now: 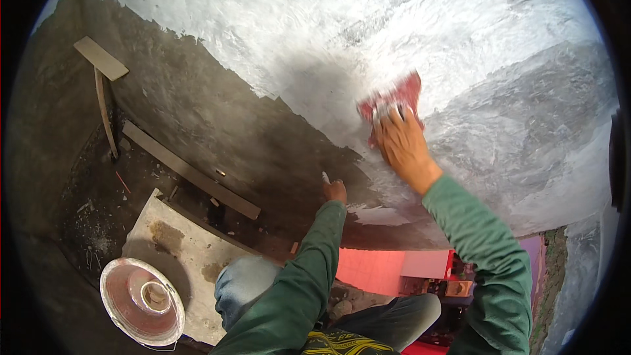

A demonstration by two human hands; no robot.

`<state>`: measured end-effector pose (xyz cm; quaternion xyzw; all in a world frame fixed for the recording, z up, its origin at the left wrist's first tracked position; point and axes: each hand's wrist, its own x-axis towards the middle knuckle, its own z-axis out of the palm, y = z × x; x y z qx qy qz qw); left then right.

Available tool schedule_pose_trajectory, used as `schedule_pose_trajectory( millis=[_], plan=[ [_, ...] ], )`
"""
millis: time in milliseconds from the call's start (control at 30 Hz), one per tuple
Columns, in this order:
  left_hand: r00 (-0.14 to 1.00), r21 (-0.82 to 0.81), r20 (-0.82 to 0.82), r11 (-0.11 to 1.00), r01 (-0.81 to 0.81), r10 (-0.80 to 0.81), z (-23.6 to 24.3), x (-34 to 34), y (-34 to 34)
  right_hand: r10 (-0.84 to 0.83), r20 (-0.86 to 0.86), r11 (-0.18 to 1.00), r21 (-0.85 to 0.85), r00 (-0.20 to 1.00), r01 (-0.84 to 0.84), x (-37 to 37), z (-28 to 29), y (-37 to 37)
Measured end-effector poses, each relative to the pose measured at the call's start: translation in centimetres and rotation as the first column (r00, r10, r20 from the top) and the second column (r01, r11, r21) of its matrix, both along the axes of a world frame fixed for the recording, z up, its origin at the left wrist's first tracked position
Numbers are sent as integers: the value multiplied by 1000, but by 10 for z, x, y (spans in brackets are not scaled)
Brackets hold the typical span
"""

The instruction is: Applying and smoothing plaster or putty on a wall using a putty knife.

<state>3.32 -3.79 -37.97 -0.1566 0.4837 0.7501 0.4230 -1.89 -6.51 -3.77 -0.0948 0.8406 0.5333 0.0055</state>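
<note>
My right hand (399, 141) is closed on a red putty spreader (411, 90), whose wide blade lies against the wall, slightly blurred. Whitish smears show on its fingers. The wall (315, 0) carries a white coat above and to the right; a dark bare area runs along the lower left with a ragged border. Lower and to the left, near that border, my left hand (336, 191) is closed, with a small whitish tip sticking up from it; whether that is a tool or a coated finger I cannot make out.
A putty-stained bucket (108, 299) stands on a stained pale board (197, 240) at lower left. Beyond lie a long plank (190, 170) and a wooden T-shaped piece (102, 59) leaning on the wall. Debris litters the floor. A red-lit area (371, 269) shows below, past my knees.
</note>
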Motion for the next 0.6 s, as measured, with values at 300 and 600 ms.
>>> schedule_pose_trajectory(
  millis=[300,600],
  plan=[
    [984,-3,-22,985,175,-175,-21,45,26,-131,-596,969,-247,792,-26,-25,89,-10],
    [830,-125,-530,984,128,-175,-72,39,-2,-267,-78,713,-687,961,142,9,-124,-11]
  ],
)
